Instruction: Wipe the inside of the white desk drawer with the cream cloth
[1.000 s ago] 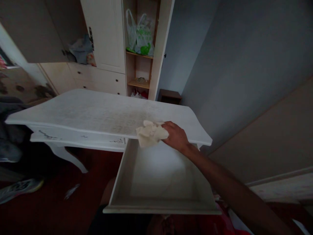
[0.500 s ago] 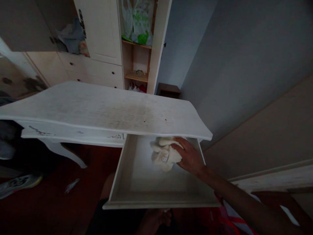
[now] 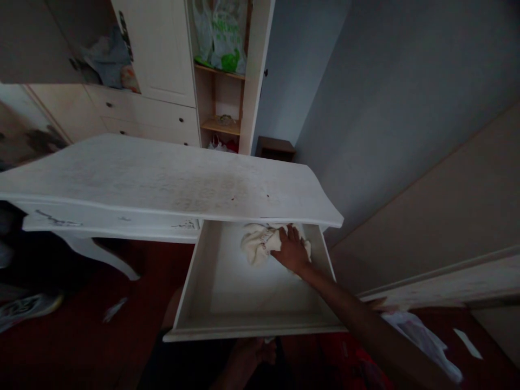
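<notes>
A pulled-out drawer (image 3: 227, 292) of a white desk (image 3: 162, 168) stands in front of me. My right hand (image 3: 293, 250) is inside it near the back, pressing a crumpled cream cloth (image 3: 255, 244) with fingers closed over its right part. The cloth lies bunched on the drawer's floor and spreads to both sides of the hand. Below the drawer's front panel, in shadow, my left hand (image 3: 260, 355) has curled fingers. A small pale bit shows at its top, too dark to name.
Behind the desk stands a white wardrobe (image 3: 162, 59) with an open door and plastic bags (image 3: 225, 38) on a shelf. A wall rises at right. On the red floor lie a shoe (image 3: 30, 311), a scrap (image 3: 115, 310) and a plastic bag (image 3: 422, 338).
My right hand has moved deeper into the drawer and a little left with the cloth, which is now spread wider. The view has shifted slightly. My left hand stays below the drawer.
</notes>
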`<state>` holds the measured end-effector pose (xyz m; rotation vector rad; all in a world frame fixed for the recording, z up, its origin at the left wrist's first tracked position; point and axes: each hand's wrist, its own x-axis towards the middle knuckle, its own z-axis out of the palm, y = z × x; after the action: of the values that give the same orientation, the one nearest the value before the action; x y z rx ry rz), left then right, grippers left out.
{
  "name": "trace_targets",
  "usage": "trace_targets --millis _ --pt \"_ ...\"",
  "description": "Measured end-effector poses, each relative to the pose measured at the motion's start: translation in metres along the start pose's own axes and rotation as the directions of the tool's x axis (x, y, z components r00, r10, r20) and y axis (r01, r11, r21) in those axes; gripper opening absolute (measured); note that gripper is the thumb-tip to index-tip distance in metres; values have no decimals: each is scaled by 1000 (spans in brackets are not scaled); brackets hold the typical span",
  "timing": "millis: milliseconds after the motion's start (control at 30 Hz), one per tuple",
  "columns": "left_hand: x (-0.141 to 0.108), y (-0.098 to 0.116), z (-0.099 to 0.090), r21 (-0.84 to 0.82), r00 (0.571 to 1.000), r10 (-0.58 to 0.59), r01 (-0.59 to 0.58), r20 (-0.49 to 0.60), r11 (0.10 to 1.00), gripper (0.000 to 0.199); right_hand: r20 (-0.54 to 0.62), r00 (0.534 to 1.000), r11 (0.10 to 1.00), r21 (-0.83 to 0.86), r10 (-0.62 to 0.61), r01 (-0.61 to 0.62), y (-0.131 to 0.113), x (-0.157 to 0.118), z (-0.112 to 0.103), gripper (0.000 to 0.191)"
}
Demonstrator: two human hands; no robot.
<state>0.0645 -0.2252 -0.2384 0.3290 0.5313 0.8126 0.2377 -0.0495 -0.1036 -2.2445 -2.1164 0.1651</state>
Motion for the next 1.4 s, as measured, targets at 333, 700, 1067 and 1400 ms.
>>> trace_targets --millis 333,700,1067,1400 --pt "9 -6 -3 72 993 -29 37 -113 997 50 -162 986 999 29 33 -29 -95 20 9 75" --pt "7 9 6 133 989 -90 105 -118 985 32 -225 897 915 50 -380 400 -154 21 14 72" --pt "4 6 19 248 965 -31 98 -259 964 46 17 564 563 -27 -826 826 -131 -37 10 39" --pt "6 4 21 200 948 -62 129 -314 971 43 226 351 371 54 -909 927 -143 -47 -7 25"
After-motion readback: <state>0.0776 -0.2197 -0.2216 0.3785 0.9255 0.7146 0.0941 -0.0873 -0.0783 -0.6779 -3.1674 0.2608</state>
